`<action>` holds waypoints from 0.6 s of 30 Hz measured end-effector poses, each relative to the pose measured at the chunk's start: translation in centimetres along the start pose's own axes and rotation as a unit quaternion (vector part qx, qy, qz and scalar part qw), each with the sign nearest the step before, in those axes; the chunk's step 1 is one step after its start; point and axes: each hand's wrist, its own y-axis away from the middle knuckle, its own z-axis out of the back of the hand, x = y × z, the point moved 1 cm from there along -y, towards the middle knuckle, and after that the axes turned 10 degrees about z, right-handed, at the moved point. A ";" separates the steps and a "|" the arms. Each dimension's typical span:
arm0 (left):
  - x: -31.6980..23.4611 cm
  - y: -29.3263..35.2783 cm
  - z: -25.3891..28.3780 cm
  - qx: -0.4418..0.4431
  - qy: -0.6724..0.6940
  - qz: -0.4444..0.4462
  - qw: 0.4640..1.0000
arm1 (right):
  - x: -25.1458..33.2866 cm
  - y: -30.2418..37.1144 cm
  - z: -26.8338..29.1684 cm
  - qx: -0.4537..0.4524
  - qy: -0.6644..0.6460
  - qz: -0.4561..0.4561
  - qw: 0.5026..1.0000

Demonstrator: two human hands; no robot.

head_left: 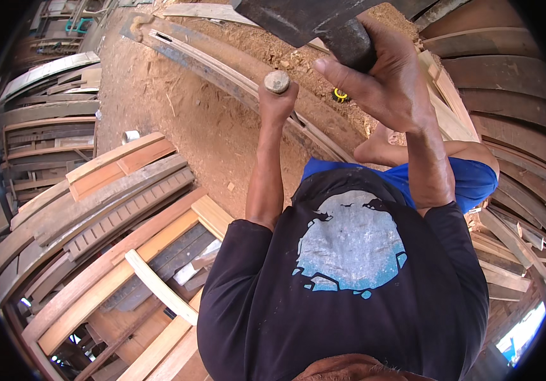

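Note:
My left hand (pixel 277 105) is closed round the upright handle of a chisel (pixel 277 81); its pale, worn butt faces up and its blade is hidden below my fist. Under that hand runs a long narrow piece of wood (pixel 215 71) with a dark slot near its far end. My right hand (pixel 390 82) is raised to the right, gripping the thick dark handle of a mallet (pixel 304 19). Its broad, dark head reaches toward the upper edge, where part of it is cut off. The mallet and the chisel butt are apart.
The long piece lies along a wider worn plank (pixel 241 54). A yellow-and-black ring-shaped thing (pixel 341 95) rests among wood shavings beyond my bent leg (pixel 400 153). Stacked boards (pixel 120 159) and a wooden frame (pixel 158 273) lie left; more boards (pixel 501 70) stand right. A white roll (pixel 130 136) sits nearby.

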 end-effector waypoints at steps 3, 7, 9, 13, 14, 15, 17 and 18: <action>-0.3 -0.2 -0.1 0.000 0.007 0.009 1.000 | -0.5 0.2 0.1 -0.006 -0.003 0.014 1.000; -0.7 -0.2 -0.2 -0.004 -0.010 -0.010 1.000 | 0.0 -0.1 0.5 -0.009 0.035 0.003 0.999; -0.3 0.0 -0.2 -0.007 -0.013 -0.029 0.999 | 0.0 -0.1 0.4 -0.012 0.032 0.005 0.999; 0.3 0.8 -0.2 -0.026 -0.002 -0.053 0.998 | -0.2 0.1 0.1 -0.018 0.020 0.007 1.000; 0.4 1.0 -0.1 -0.035 0.003 -0.064 0.997 | -0.3 0.0 0.1 -0.018 0.017 0.007 1.000; 0.4 1.0 -0.2 -0.029 0.002 -0.048 0.998 | -0.3 -0.1 0.0 -0.022 0.016 0.008 1.000; -0.1 1.1 -0.2 -0.020 -0.001 -0.017 1.000 | -0.4 -0.2 -0.1 -0.025 0.013 0.007 1.000; 0.0 1.1 -0.2 -0.021 -0.003 -0.018 1.000 | -0.3 -0.1 -0.3 -0.029 0.011 0.005 1.000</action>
